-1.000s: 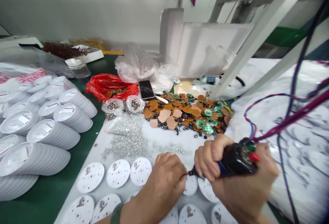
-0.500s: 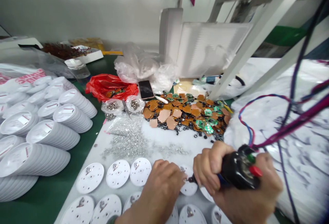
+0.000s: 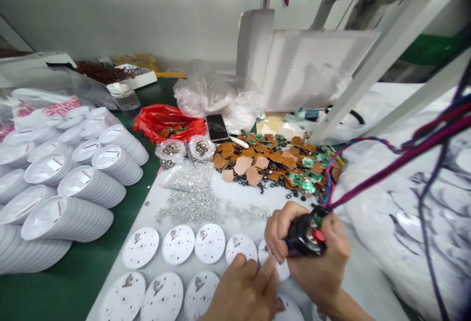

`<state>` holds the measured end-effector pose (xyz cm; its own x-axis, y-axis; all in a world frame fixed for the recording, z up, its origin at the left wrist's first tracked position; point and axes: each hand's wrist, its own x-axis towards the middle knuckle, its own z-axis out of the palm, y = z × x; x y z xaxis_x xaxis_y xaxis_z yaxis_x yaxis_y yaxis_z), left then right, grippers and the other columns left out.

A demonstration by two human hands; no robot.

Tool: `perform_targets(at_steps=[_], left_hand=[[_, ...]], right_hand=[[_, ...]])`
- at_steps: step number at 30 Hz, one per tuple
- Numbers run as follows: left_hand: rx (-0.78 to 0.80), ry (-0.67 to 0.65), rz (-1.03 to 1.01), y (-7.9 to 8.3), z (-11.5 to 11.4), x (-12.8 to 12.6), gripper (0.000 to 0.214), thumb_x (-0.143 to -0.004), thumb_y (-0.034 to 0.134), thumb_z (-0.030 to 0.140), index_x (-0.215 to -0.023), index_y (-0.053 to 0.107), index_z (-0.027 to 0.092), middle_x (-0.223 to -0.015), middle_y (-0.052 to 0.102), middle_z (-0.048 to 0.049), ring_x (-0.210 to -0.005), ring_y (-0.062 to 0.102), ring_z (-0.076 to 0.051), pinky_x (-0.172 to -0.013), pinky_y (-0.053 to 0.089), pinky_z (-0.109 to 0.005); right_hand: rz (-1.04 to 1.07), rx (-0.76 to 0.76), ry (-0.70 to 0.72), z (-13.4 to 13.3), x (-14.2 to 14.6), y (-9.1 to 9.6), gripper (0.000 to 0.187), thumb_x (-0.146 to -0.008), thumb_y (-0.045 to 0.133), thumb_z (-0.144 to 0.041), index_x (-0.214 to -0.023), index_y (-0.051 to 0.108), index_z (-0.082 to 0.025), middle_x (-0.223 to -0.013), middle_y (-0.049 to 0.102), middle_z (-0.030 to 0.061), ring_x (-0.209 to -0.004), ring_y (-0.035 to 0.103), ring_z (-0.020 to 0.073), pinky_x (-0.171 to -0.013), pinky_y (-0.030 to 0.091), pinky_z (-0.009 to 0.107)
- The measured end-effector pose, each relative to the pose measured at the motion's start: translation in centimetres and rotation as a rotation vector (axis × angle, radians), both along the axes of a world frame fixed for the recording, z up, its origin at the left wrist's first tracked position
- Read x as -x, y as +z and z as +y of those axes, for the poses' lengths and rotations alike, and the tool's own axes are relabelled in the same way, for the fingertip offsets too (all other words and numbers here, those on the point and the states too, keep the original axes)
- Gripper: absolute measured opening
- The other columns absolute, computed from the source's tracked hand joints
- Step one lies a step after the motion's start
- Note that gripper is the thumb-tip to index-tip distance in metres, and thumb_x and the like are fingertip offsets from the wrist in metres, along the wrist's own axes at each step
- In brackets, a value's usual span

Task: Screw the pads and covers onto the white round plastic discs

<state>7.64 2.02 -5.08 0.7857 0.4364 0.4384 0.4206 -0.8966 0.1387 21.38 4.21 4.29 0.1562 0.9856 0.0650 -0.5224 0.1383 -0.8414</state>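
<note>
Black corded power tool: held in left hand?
No, the right hand grips the black corded power tool, with the left hand lower.

I cannot see the tip of the power tool (image 3: pixel 306 236); it is obscured at the right hand (image 3: pixel 319 268) and left hand (image 3: pixel 247 287). The bottom edge crops the nearest white discs (image 3: pixel 162 300). Silver pieces (image 3: pixel 193 203): too small to identify.

Soft diffuse light, slight overall blur, stretched edges

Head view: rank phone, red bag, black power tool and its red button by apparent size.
1. Red bag
2. Black power tool, partly covered, nearer the camera
3. Phone
4. Red button
</note>
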Motion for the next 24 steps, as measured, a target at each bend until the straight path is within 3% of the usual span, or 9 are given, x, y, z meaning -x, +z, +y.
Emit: perform_targets(at_steps=[9,14,20,24], left_hand=[[0.040,0.004,-0.039,-0.3,0.0,0.2,0.024,-0.093,0.070,0.039,-0.099,0.068,0.015,-0.093,0.078,-0.0048,-0.062,0.059,-0.018,-0.058,0.035,-0.039],[0.018,0.000,-0.034,-0.6,0.1,0.1,0.026,-0.095,0.068,0.040,-0.100,0.069,0.015,-0.094,0.078,-0.0064,-0.062,0.058,-0.019,-0.056,0.032,-0.038],[-0.007,-0.024,-0.040,-0.5,0.3,0.3,0.034,-0.091,0.073,0.045,-0.104,0.070,0.014,-0.112,0.077,-0.0061,-0.067,0.057,-0.019,-0.058,0.036,-0.039],[0.077,-0.022,-0.110,0.3,1.1,1.2,0.012,-0.096,0.068,0.032,-0.100,0.069,0.021,-0.102,0.077,-0.0008,-0.070,0.056,-0.019,-0.061,0.033,-0.037]], right_hand=[[-0.175,-0.022,0.086,-0.5,0.2,-1.6,0.055,-0.089,0.048,-0.068,-0.064,0.063,-0.021,-0.045,0.050,0.0009,-0.036,0.035,0.0125,-0.037,0.022,0.026],[-0.219,0.011,0.164,-0.5,0.2,-0.6,0.060,-0.088,0.045,-0.074,-0.065,0.061,-0.020,-0.046,0.050,0.0012,-0.038,0.037,0.0131,-0.038,0.026,0.026],[-0.077,-0.077,-0.036,0.7,-0.4,2.9,0.062,-0.083,0.050,-0.076,-0.061,0.065,-0.020,-0.044,0.048,0.0009,-0.041,0.045,0.0158,-0.041,0.039,0.029],[-0.036,-0.098,-0.092,2.8,0.4,1.8,0.061,-0.086,0.049,-0.072,-0.061,0.066,-0.020,-0.044,0.049,0.0003,-0.037,0.044,0.0144,-0.038,0.036,0.027]])
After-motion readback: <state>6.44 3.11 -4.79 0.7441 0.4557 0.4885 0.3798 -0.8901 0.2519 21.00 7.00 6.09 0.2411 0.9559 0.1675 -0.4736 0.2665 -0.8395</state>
